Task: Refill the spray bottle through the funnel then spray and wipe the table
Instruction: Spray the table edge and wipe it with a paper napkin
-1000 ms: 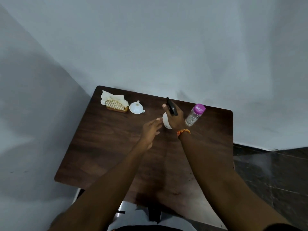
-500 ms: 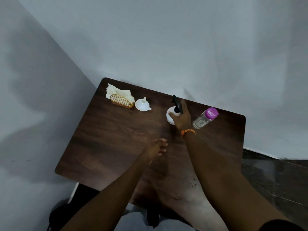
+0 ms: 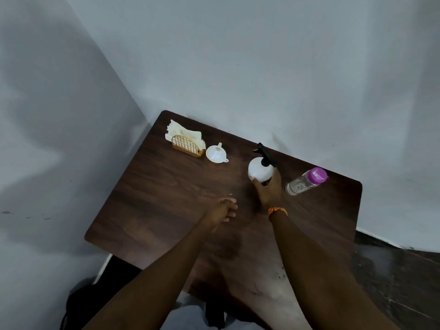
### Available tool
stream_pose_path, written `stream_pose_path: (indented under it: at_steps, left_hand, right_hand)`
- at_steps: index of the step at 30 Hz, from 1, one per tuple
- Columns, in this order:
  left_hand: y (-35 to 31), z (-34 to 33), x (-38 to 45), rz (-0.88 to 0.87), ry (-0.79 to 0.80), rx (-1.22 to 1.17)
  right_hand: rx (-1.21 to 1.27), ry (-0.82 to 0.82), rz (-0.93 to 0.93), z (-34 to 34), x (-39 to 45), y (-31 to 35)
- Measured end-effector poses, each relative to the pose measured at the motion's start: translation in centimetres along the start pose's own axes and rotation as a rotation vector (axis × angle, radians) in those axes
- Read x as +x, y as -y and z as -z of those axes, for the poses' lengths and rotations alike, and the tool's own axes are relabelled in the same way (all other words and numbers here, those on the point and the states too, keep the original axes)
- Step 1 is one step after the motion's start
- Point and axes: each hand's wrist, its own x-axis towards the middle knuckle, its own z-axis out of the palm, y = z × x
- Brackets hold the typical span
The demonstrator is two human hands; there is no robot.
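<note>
Spray bottle (image 3: 260, 172) upright on the table (image 3: 152, 206), toward the far edge at about 12 o'clock from the body, black trigger head pointing to 11 o'clock. Left to right along the far side: napkin holder (image 3: 188, 145) with paper napkins (image 3: 183, 133), white funnel (image 3: 216, 153) at 11 o'clock, then the bottle, then a clear water bottle (image 3: 306, 182) with purple cap at 1 o'clock. Left hand (image 3: 222, 210) loose and empty, fingers spread, short of the bottle at its 7 o'clock. Right hand (image 3: 267, 189) wrapped on the bottle's near lower side, clearly the nearer one. Bottle base hidden behind those fingers; fill level unreadable through the white body. Near table edge blocked by the forearms.
</note>
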Motion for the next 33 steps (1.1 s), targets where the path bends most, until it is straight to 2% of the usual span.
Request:
stream_pose_path:
  at_steps: [2, 4, 6, 7, 11, 15, 17, 19, 23, 26, 29, 33]
  left_hand:
    - [0.7, 1.1, 0.1, 0.015, -0.017, -0.014]
    - [1.5, 2.1, 0.3, 0.018, -0.048, -0.024]
    - [2.2, 2.8, 0.5, 0.013, -0.074, -0.03]
    - [2.4, 3.3, 0.5, 0.012, -0.086, -0.038]
    - [2.9, 5.8, 0.7, -0.014, -0.163, -0.086]
    - [1.8, 7.8, 1.2, -0.021, -0.219, -0.156]
    - [0.8, 9.3, 1.2, -0.054, -0.244, -0.177]
    - [-0.2, 10.8, 1.0, -0.107, -0.271, -0.192]
    - [-1.3, 13.2, 0.6, -0.148, -0.274, -0.188]
    - [-0.5, 14.7, 0.8, -0.14, -0.281, -0.18]
    - [0.4, 15.5, 0.7, -0.128, -0.298, -0.179]
    - [1.4, 15.4, 0.4, -0.093, -0.297, -0.179]
  right_hand:
    - [-0.052, -0.035, -0.041, -1.4, -2.2, -0.1]
    - [-0.095, -0.161, -0.116, -3.6, -4.8, -0.2]
    - [-0.082, -0.263, -0.107, -5.9, -7.1, 0.2]
    - [-0.096, -0.259, -0.074, -7.1, -8.0, 0.9]
    - [-0.191, 0.049, 0.18, -11.3, -8.6, 6.3]
    - [-0.182, 0.081, 0.479, -15.0, -3.0, 12.7]
    - [-0.199, 0.123, 0.47, -16.6, -0.4, 15.5]
    - [-0.259, 0.176, 0.384, -18.3, 2.0, 17.2]
    - [-0.363, 0.205, 0.354, -20.1, 5.5, 17.7]
    - [-0.308, 0.171, 0.283, -19.8, 4.6, 17.9]
    - [-0.252, 0.115, 0.332, -19.9, 3.6, 17.2]
    - [-0.258, 0.166, 0.34, -20.2, 4.0, 17.6]
